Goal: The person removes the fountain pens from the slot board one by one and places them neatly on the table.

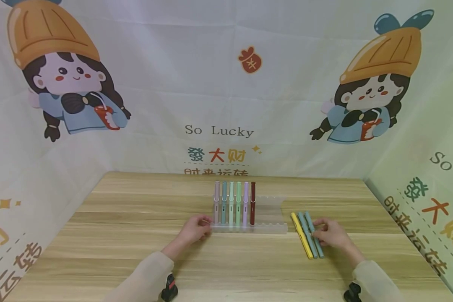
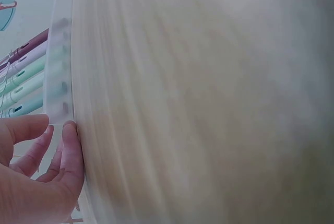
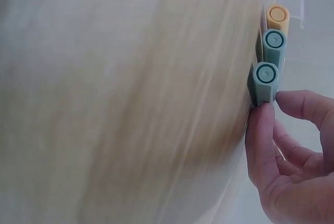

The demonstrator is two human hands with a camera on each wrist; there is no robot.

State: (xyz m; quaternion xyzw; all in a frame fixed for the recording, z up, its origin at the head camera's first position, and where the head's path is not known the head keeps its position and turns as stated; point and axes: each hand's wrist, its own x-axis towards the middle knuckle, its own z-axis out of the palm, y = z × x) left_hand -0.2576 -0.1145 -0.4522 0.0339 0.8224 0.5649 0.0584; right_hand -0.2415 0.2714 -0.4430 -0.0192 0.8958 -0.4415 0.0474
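Observation:
A clear plastic pen rack (image 1: 266,228) stands mid-table, holding a row of capped pens at its left part: mauve, blue-grey, pale mint, green, lilac (image 1: 246,203) and dark red (image 1: 253,203). My left hand (image 1: 195,228) grips the rack's left front corner between thumb and fingers. To the right of the rack, a yellow pen (image 1: 301,235) and two teal pens lie slanted side by side. My right hand (image 1: 331,233) pinches the rightmost teal pen (image 3: 266,75) by its side, next to the other teal pen (image 3: 274,40).
The wooden table (image 1: 136,209) runs back to a printed cloth backdrop (image 1: 166,84), with cloth on both sides too. The rack's right part shows notches (image 1: 273,224) without pens.

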